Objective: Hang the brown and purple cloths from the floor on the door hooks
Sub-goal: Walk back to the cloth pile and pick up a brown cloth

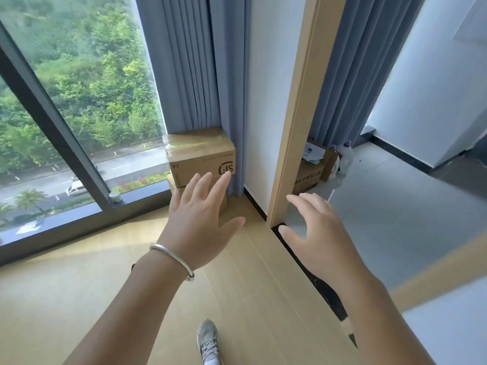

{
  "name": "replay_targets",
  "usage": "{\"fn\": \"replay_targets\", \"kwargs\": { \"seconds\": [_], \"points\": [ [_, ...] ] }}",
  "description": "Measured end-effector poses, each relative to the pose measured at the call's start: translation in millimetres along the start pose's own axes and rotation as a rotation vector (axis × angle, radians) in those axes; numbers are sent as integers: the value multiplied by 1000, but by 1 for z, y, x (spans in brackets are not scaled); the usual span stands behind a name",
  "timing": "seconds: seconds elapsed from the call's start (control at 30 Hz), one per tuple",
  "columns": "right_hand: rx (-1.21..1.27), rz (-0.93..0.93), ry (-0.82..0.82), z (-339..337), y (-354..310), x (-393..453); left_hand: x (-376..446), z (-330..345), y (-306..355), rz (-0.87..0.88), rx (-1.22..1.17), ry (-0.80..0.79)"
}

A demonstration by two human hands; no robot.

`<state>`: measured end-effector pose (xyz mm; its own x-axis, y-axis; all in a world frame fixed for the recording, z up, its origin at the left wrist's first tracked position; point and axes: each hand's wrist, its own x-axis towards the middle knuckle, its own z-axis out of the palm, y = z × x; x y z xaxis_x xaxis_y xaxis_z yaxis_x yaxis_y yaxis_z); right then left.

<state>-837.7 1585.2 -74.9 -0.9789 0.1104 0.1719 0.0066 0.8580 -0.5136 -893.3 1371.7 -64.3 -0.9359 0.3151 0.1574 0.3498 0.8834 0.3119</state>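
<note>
Checking progress first, we found no sign that the task had begun. Neither the brown nor the purple cloth appeared anywhere in the head view, and no door hooks were in view either, so where the cloths lay we could not tell. We judged everything to be left: finding both cloths, lifting them, hanging them.

Our left hand [201, 219] was held out over the wooden floor [79, 299] with fingers spread and straight, gripping nothing; a silver bangle [172, 259] sat on that wrist. Our right hand [319, 233] was likewise spread and empty, near the foot of the wooden door frame [297, 127]. One grey shoe [208, 341] showed at the floor's near edge.

Containers: two cardboard boxes were stacked in the corner between the window [66, 101] and the blue curtain [184, 61]. The upper box [200, 156] was taped closed, contents hidden; the lower box [176, 187] was mostly behind our left hand. Past the frame, on the grey floor by a second curtain, an open carton [309, 169] held what looked like papers, with a white bottle [346, 156] just beside it. A small cup [115, 196] stood on the window sill; its contents could not be made out.
</note>
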Motion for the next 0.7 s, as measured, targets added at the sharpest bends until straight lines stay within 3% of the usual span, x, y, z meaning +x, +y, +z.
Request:
{"fn": "replay_targets", "kwargs": {
  "seconds": [0.43, 0.7],
  "points": [
    [-129, -343, -300, 128, -115, 234, 137, -8, -192, -353, -16, 40],
    [-129, -541, -411, 220, -194, 334, 157, -13, -310, -614, -7, 123]
  ]
}}
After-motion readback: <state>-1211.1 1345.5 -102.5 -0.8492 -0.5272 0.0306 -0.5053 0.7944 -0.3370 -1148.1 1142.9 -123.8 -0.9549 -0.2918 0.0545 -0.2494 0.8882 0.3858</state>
